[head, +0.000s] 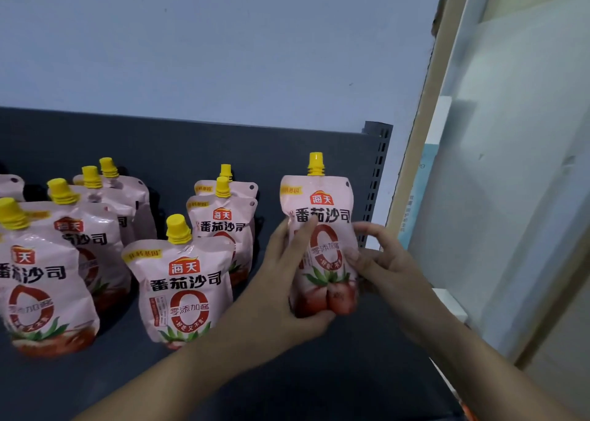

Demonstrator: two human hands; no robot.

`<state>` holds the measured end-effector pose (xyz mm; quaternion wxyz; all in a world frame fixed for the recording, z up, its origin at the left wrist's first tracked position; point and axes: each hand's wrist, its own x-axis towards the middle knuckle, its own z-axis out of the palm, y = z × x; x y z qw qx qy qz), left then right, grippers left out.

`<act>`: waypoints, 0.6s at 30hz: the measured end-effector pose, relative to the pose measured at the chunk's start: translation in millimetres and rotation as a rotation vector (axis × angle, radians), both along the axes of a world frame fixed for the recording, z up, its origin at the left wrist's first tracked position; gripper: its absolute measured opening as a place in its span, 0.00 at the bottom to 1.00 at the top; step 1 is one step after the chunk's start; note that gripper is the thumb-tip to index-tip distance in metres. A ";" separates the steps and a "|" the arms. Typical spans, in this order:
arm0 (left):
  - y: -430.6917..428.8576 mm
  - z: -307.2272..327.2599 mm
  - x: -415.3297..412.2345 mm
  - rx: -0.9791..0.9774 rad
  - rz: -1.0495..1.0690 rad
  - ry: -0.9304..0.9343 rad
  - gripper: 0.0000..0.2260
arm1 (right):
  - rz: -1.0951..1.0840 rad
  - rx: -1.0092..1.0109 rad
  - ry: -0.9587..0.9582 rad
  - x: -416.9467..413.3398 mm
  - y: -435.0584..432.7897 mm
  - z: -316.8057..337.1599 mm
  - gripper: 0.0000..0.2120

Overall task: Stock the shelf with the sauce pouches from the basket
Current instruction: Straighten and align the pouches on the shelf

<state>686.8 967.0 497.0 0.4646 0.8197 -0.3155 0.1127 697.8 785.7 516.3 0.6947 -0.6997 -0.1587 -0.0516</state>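
Head cam is mostly pale blue wall, then the dark grey shelf under it with a slotted post at its right end. Bunch of pink tomato sauce pouches already standing there: a cluster on the left, and a middle row going front to back. The held pouch is upright at the right end of the shelf, apart from the middle row and near the post; can't tell if its bottom touches the shelf. Left hand wraps its lower left side, thumb across the front. Right hand pinches the right edge with curled fingers. Its yellow cap points straight up.
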 end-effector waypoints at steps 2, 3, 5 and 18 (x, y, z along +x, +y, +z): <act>2.4 6.1 4.1 -0.010 -0.044 0.058 0.48 | -0.033 -0.002 -0.057 -2.2 5.3 2.5 0.16; 3.2 8.8 4.7 -0.006 -0.046 0.064 0.49 | -0.039 -0.005 -0.078 -3.5 7.5 2.7 0.17; 4.3 14.2 3.2 -0.012 -0.038 0.049 0.49 | -0.019 0.012 -0.096 -5.6 9.0 1.5 0.19; 7.2 22.9 -2.7 -0.080 -0.111 0.210 0.49 | 0.150 -0.348 -0.236 -12.9 -1.1 0.3 0.36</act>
